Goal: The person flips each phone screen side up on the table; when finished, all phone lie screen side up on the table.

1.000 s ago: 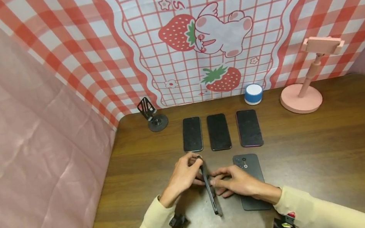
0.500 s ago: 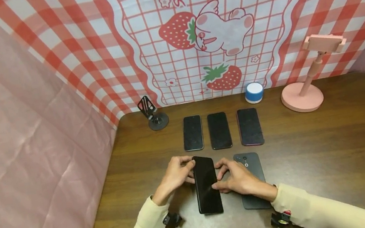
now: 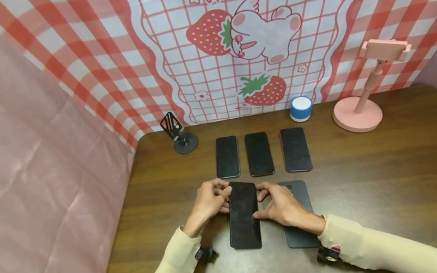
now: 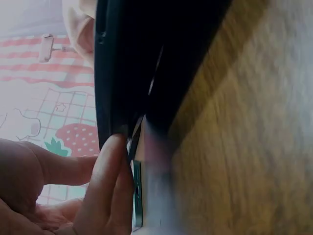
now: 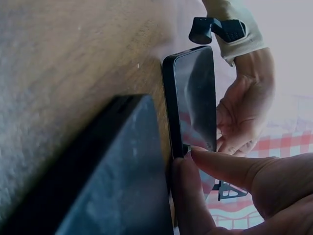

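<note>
A black phone [image 3: 245, 228], screen up, lies between both hands in the head view. My left hand [image 3: 207, 202] pinches its far left corner, thumb over the edge; in the left wrist view the fingers [image 4: 105, 181] meet the phone's dark edge [image 4: 110, 73]. The right hand [image 3: 283, 206] grips the right long side. Seen from the right wrist, thumb and finger [image 5: 188, 188] pinch that side of the glossy phone [image 5: 198, 88]. Under the right hand and wrist lies a dark grey phone [image 3: 303, 194], back up, its camera end pointing away.
Behind the hands, three dark-screened phones [image 3: 227, 156] [image 3: 259, 154] [image 3: 296, 149] lie in a row. Further back stand a black folding phone stand [image 3: 186, 143], a blue and white round item [image 3: 301, 109] and a pink phone stand [image 3: 358, 114]. Checked cloth [image 3: 116, 67] hangs behind the wooden table [image 3: 397, 186].
The held phone was tipped up on edge a second ago; it has turned screen up and now lies flatter. Both hands stay at its sides, the right one regripping along its edge.
</note>
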Tool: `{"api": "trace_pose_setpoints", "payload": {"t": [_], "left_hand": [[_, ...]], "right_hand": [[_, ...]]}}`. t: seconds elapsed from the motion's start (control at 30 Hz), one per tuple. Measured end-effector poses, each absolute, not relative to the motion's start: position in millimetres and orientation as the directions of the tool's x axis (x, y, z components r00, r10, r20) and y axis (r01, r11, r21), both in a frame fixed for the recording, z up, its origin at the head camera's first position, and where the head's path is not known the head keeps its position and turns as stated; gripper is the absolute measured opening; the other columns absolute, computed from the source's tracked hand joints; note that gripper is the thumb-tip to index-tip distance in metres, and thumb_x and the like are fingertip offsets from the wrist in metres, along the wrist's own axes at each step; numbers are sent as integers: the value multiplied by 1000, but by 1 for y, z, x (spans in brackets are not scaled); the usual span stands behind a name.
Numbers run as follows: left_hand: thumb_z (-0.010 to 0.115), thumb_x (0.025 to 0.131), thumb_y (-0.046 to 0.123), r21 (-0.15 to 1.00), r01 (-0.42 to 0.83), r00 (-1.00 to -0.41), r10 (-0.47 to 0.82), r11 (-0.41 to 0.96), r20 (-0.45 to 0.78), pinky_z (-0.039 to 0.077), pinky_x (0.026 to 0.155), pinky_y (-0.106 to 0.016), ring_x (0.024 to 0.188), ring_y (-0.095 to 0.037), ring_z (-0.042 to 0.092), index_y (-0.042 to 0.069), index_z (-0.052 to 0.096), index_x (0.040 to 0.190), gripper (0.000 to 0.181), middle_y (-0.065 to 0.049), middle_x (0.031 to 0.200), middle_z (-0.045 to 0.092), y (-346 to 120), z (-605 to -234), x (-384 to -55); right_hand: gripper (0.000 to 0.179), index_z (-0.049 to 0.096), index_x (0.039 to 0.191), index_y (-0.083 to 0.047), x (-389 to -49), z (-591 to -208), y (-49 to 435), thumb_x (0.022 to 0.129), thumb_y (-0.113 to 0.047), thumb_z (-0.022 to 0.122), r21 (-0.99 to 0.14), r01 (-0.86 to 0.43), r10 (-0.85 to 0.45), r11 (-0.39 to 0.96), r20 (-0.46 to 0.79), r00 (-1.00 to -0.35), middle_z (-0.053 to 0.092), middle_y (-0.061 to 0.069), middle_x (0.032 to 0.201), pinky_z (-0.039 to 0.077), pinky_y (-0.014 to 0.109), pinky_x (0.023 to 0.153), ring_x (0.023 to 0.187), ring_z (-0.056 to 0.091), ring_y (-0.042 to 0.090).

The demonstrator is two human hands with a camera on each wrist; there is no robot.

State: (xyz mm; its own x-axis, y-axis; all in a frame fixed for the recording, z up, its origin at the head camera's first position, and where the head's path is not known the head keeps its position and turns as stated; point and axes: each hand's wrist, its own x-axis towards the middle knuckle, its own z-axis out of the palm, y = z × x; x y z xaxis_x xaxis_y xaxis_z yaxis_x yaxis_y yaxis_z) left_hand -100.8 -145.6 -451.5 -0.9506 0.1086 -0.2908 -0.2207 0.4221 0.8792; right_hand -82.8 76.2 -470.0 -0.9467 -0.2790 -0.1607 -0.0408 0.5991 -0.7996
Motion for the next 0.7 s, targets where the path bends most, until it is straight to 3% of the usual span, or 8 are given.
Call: {"api": "trace_pose_setpoints", "payload": {"t": [0.1,0.47,0.7], "left_hand": [[67,101,7,880,-221,-956,85,421,-280,63,59,-38,58,-18,72,-5,70,117,20,-22,84,73,-145,-452,-103],[74,96,6,844,-222,-958,54,489,-283,63,59,-33,60,-17,72,-2,71,117,22,-19,82,75,-146,-461,-101],[79,92,5,820,-161,-971,62,549,-232,62,57,-32,58,-19,74,-2,72,118,28,-17,82,78,-143,-458,-103]], "right_hand": [[73,62,136,2,-84,-470,77,73,-13,95,-810,-45,-277,585,-147,-950,74,5,102,53,43,90,69,63,6],[74,59,139,2,-85,-472,79,75,-11,94,-826,-62,-295,560,-129,-947,73,10,105,56,35,78,64,62,6],[73,60,138,1,-87,-471,80,75,-13,94,-817,-70,-289,572,-121,-950,73,7,103,57,45,90,68,62,5]]}}
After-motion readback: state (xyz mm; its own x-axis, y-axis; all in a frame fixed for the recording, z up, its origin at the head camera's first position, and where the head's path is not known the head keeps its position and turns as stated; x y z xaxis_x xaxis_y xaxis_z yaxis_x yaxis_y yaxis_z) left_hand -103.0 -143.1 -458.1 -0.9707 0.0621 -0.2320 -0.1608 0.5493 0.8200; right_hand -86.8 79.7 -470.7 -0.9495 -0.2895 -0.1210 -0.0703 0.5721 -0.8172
